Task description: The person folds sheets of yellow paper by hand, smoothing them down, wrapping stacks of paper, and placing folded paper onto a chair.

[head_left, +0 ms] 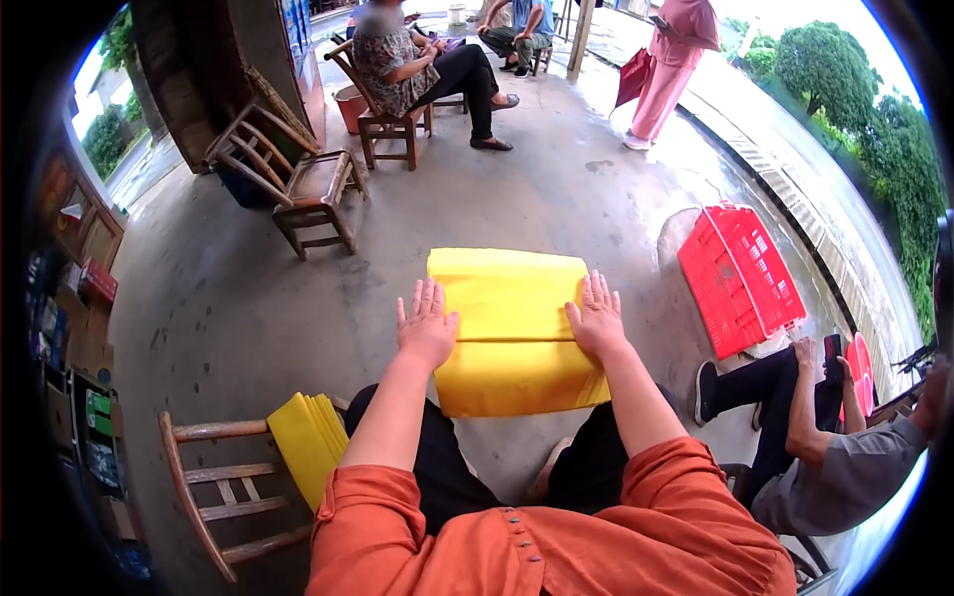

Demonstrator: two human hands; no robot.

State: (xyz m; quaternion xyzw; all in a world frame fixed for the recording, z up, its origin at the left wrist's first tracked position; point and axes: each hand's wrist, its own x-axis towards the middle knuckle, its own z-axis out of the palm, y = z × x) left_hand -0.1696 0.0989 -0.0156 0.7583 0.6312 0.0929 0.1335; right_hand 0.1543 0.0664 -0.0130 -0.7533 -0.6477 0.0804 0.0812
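Yellow fabric [512, 372] lies across my lap, folded into a broad stack with a crease running across its middle. My left hand [427, 323] rests flat on its left edge, fingers stretched out and pointing away from me. On the right edge, my right hand [598, 316] lies flat too, with its fingers spread. Neither hand is closed around the fabric. More folded yellow fabric [303, 442] sits on a wooden chair [229, 472] at my left side.
A red plastic crate [740, 278] stands on the floor at the right, near a seated person [845, 467] holding a phone. An empty wooden chair [318, 184] is at the upper left. Other people sit or stand farther ahead. Shelves with boxes [94, 427] line the left.
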